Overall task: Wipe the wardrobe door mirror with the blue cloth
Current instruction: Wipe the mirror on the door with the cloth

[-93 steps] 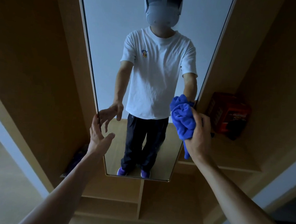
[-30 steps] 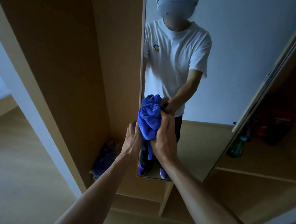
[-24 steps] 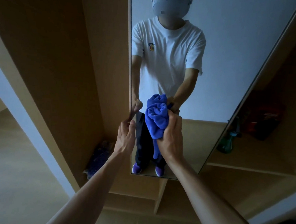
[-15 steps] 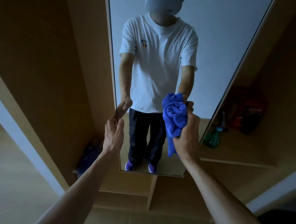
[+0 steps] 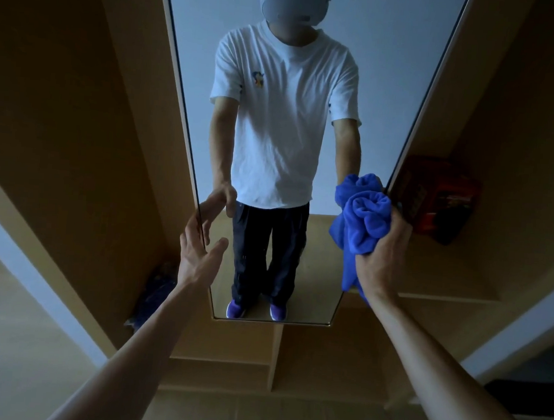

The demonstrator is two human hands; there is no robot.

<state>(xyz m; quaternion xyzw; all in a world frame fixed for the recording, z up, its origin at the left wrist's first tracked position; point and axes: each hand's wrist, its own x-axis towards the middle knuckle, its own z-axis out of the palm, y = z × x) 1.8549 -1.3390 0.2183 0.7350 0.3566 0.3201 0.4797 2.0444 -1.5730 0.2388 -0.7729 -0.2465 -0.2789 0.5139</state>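
Mirror [image 5: 358, 85]: long axis vertical.
Blue cloth [image 5: 363, 215]: bunched, at mirror's right edge, tail hanging down.
Right hand [image 5: 383, 258]: gripping that bundle.
Left hand [image 5: 198, 250]: fingers straight, at mirror's left edge.
Red box [image 5: 438, 197]: right of mirror, print unreadable.

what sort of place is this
Likely a home bedroom or dressing area: a tall rectangular wardrobe-door mirror, light wooden wardrobe shelves holding a red box, and pale wood flooring.

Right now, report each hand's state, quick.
Left hand: open, fingers straight at the mirror's left edge, holding nothing.
Right hand: closed on the bunched cloth, at the mirror's right edge.
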